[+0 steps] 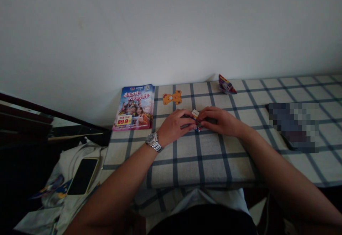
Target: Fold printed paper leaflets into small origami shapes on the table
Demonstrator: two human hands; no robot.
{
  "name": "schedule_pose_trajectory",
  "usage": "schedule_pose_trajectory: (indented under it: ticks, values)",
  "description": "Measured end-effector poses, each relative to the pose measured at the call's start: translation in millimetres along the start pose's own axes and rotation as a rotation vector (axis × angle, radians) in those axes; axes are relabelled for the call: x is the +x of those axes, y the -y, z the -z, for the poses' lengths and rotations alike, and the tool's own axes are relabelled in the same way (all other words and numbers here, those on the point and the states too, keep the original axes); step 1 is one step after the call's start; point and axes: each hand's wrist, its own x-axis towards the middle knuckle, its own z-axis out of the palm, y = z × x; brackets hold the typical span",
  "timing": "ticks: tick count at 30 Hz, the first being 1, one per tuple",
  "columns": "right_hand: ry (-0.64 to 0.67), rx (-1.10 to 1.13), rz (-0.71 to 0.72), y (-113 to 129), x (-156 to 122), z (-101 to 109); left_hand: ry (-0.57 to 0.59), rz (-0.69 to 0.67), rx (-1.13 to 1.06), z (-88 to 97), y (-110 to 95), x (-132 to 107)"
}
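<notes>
My left hand point(175, 125), with a metal watch point(153, 141) on its wrist, and my right hand point(220, 121) meet over a small folded piece of printed paper point(196, 115) on the checked tablecloth point(213, 156). Both hands have their fingers curled and pressed onto the paper, which is mostly hidden under them. A finished folded paper shape point(226, 84) lies at the back of the table near the wall.
A stack of colourful flyers point(135, 107) lies at the table's left end. An orange bear figure point(172, 98) lies beside it. A blurred dark object point(294, 126) sits to the right. A phone point(83, 176) rests on cloth to the left, below the table.
</notes>
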Motion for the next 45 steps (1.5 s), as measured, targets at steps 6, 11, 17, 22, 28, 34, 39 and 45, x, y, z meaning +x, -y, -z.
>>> schedule_pose_trajectory:
  ticks: [6, 11, 17, 22, 28, 34, 39, 45]
  values:
    - [-0.036, -0.012, 0.045, -6.6, -0.7, -4.8, -0.041, 0.004, 0.028, -0.5, -1.9, 0.2]
    - [-0.026, 0.031, 0.033, -5.4, -0.1, -5.0, -0.047, 0.014, 0.022, 1.0, -2.6, 0.4]
    - [-0.093, 0.009, -0.023, -2.9, -2.2, -3.7, -0.083, 0.026, 0.027, 4.0, -1.3, 0.0]
    - [-0.101, -0.002, 0.021, -2.1, -2.0, -5.0, -0.115, 0.048, 0.009, 4.0, -2.2, -0.2]
    - [-0.113, -0.09, 0.036, -4.4, -1.2, -8.3, -0.128, 0.08, 0.015, 4.6, -3.6, -0.3]
    - [-0.11, -0.142, 0.033, -5.8, -0.9, -9.6, -0.109, 0.074, 0.052, 6.4, -3.8, -0.2]
    - [-0.118, -0.18, 0.036, -5.5, -1.4, -9.5, -0.133, 0.085, 0.109, 7.1, -2.8, -0.9]
    - [-0.132, -0.185, 0.05, -6.5, -2.7, -8.8, -0.116, 0.087, 0.109, 9.1, -3.7, -0.8]
